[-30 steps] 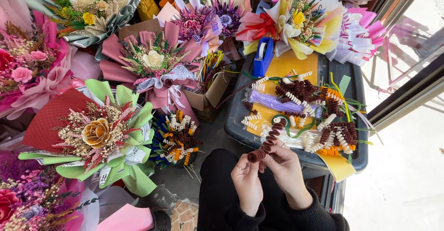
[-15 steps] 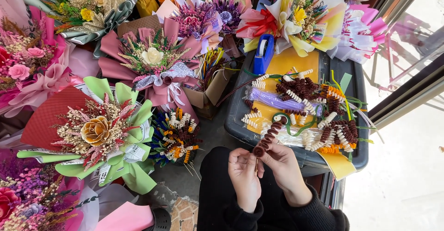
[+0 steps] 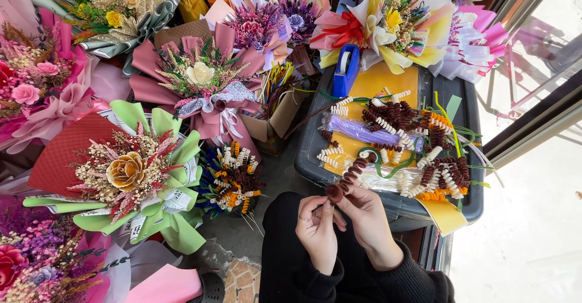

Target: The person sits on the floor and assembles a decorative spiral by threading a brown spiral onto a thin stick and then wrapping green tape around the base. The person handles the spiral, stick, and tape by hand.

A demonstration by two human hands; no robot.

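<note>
A brown coiled pipe-cleaner spiral [image 3: 353, 174] sticks up from between my two hands. My left hand [image 3: 317, 230] pinches its lower end, and my right hand [image 3: 370, 221] grips it just beside, fingers curled around the same end. Both hands hover over my dark-clothed lap, at the near edge of a dark grey tray [image 3: 310, 139]. The tray carries several brown, white and orange coiled spirals [image 3: 424, 151], green stems and a yellow sheet [image 3: 370, 88].
A blue tape dispenser [image 3: 345, 69] stands at the tray's far edge. Wrapped bouquets crowd the left and top: a green one [image 3: 127, 169], a pink one [image 3: 203, 82], a yellow one [image 3: 391, 27]. A small pot of spirals [image 3: 233, 179] sits beside my knee.
My hands have shifted slightly and kept working the lower end of the brown spiral; the spiral stays in about the same place.
</note>
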